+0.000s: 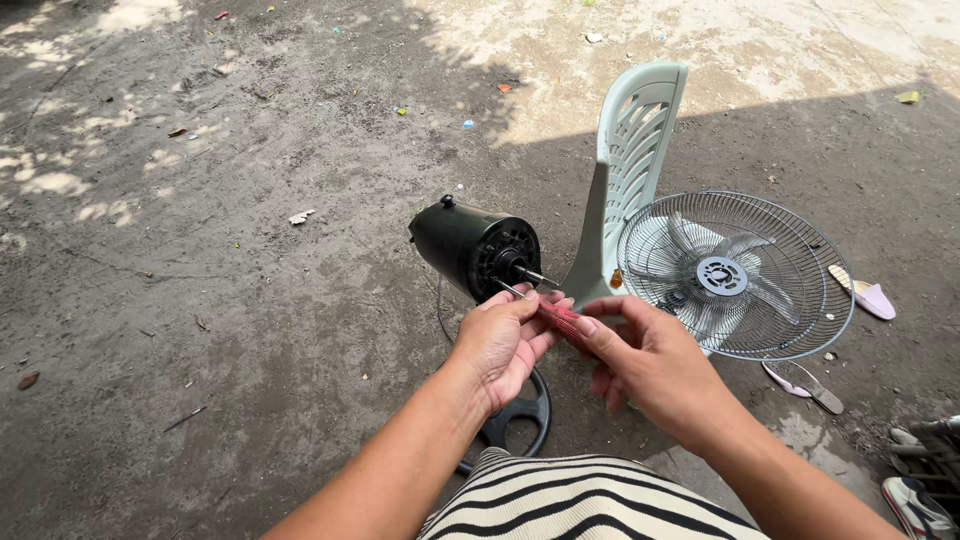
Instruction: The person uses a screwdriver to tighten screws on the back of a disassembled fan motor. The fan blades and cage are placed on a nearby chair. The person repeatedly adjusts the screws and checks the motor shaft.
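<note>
1. The left hand [505,340] is curling its fingers around the shaft end of a red-handled screwdriver [556,318], steadying it just in front of the motor.
2. The right hand [645,360] is pinching the red handle between thumb and fingers, so both hands are closing on the same tool and touching each other.
3. The screwdriver's metal tip is pointing up and to the left, resting against the vented front face of the black fan motor [472,246] (whether it is seated in a screw, I cannot tell).
4. The motor is sitting tilted above the ground, its bare spindle sticking out toward the right, just above the hands.
5. A black round base [520,415] is lying on the dirt ground [200,300] below the left wrist, partly hidden by the arm.
6. A pale green plastic chair [630,170] is standing just to the right of the motor, seen from the side.
7. A wire fan guard with blades [735,275] behind it is leaning beside the chair, near the right hand.
8. A pink sandal [865,295] is lying just past the guard's right rim, and another sandal [805,385] is lying below the guard.
</note>
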